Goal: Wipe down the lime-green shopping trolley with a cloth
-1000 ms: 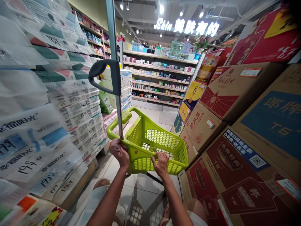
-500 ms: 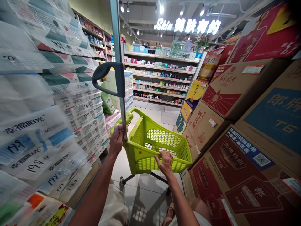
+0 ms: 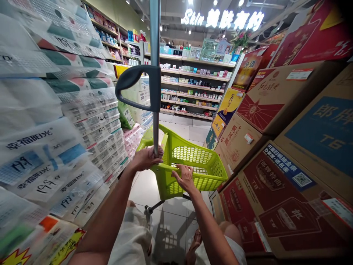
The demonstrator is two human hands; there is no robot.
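Observation:
A lime-green plastic shopping cart (image 3: pixel 202 162) with pierced basket walls stands in front of me, tilted away to the right. From its near left corner rises a metal pole (image 3: pixel 156 129), bearing a dark grey loop-shaped handle (image 3: pixel 138 88). My left hand (image 3: pixel 146 158) is wrapped around the pole's lower end, thumb in front and fingertips behind it. My right hand (image 3: pixel 184 177) holds the near rim of the basket with its fingers bent over the edge. Part of the basket's floor is hidden by the near wall.
Stacked tissue packs (image 3: pixel 82 121) with handwritten prices line the left side. Printed cartons (image 3: pixel 275 191) rise close on the right, near the basket's end. A narrow tiled aisle (image 3: pixel 176 119) leads to cosmetics shelves (image 3: pixel 193 81) under a lit sign (image 3: pixel 220 18).
The cart and its pole have swung a little, the pole and handle shifting right. My left hand has moved right with the pole; my right hand has slid left along the rim.

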